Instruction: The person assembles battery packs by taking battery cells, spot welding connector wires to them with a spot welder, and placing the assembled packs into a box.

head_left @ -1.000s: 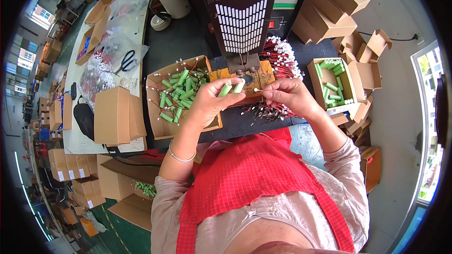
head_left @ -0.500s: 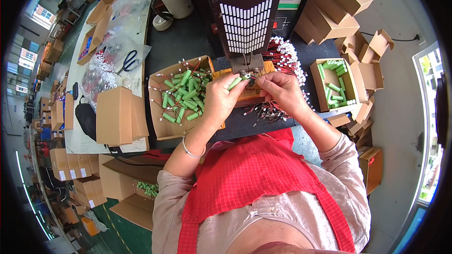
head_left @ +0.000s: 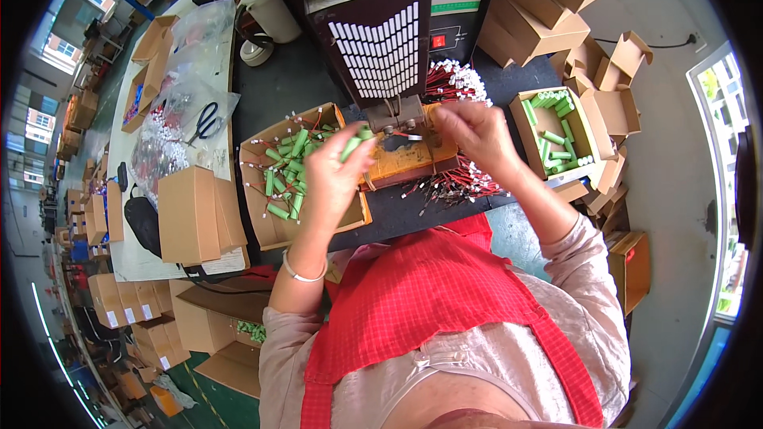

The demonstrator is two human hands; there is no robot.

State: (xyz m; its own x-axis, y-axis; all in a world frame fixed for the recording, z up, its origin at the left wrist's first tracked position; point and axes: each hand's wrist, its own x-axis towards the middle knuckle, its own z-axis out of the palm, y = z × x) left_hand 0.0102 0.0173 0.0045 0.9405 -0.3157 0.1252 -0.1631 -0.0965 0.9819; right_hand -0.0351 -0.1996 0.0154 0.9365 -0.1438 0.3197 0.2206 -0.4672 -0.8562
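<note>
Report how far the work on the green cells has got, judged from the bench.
Done, it seems: the box on the left holds green cells with thin wires attached. In hand: the left hand holds a green cell under the machine's head, while the right hand brings a red wire to it. Left: bare cells in the box on the right and a heap of red wires behind.

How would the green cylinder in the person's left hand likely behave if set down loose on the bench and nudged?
The green cylinder held by the left hand looks round and smooth, so it would probably roll. It appears rigid, not floppy. Others lie jumbled in the cardboard box, which suggests they need walls to stay put.
</note>
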